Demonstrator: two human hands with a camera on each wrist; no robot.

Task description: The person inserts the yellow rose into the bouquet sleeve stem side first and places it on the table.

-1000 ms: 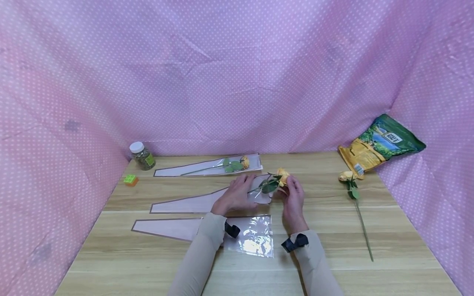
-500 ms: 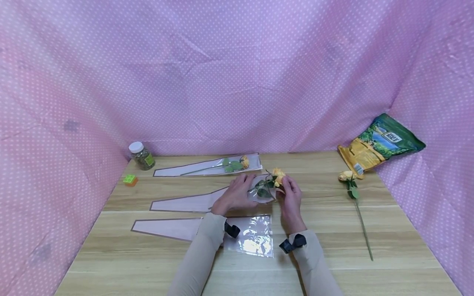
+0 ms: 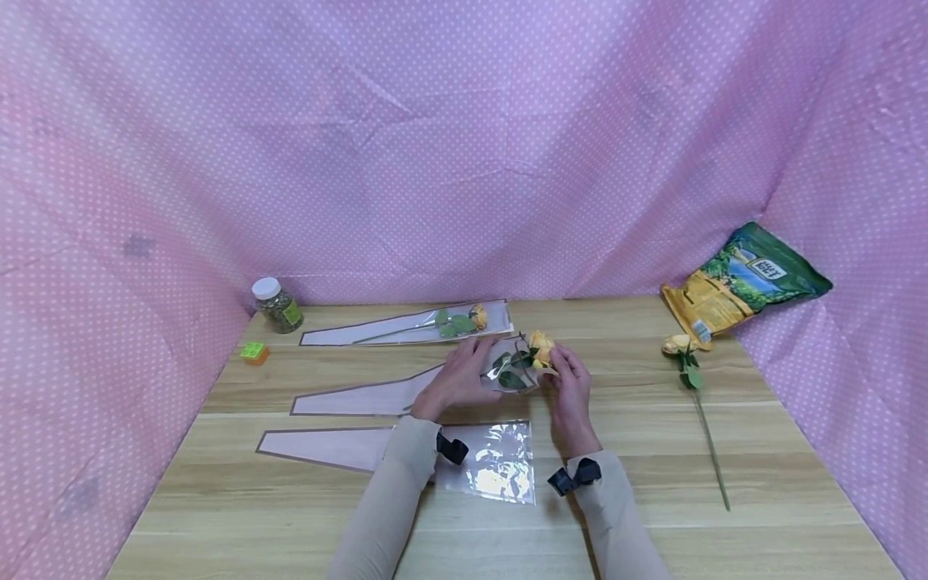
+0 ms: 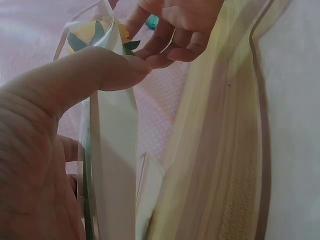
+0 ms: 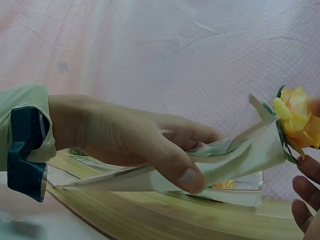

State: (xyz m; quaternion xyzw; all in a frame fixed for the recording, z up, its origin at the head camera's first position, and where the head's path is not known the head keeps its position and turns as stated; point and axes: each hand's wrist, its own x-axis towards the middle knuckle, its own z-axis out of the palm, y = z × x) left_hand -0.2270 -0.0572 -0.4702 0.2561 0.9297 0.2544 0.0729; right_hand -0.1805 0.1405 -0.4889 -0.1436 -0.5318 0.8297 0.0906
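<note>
- Gripping the clear-fronted sleeve [image 3: 366,397] near its mouth [image 5: 272,142], the left hand [image 3: 458,380] had its grip clamped on it, with the mouth tilted up off the tabletop [image 3: 623,346]
- The yellow rose [image 3: 541,350] sat with its bloom [image 5: 296,120] just beyond that mouth and its leaves [image 3: 511,380] behind the clear front, while the grip of the right hand [image 3: 573,399] pinched the bloom
- A hard push could have crumpled the bloom, I judged, since it looked bulky against the mouth
- A small dark leaf [image 4: 132,46] jutting past the sleeve's edge could have snagged there and folded back
- Too tight a left grip might have pressed the sleeve flat and jammed the stem; too slack, and the sleeve might have slid along with the rose
- The left forearm [image 3: 380,515] passed over the nearest sleeve [image 3: 319,448], so a careless shift might have dragged it
- Behind the left hand, part of the stem was hidden, and its lower tip was hard to make out
- The right wrist view cut off most of the right hand
- Glare whitened the nearest sleeve's wide end, and lettering on the bag [image 3: 754,278] was too small to read
</note>
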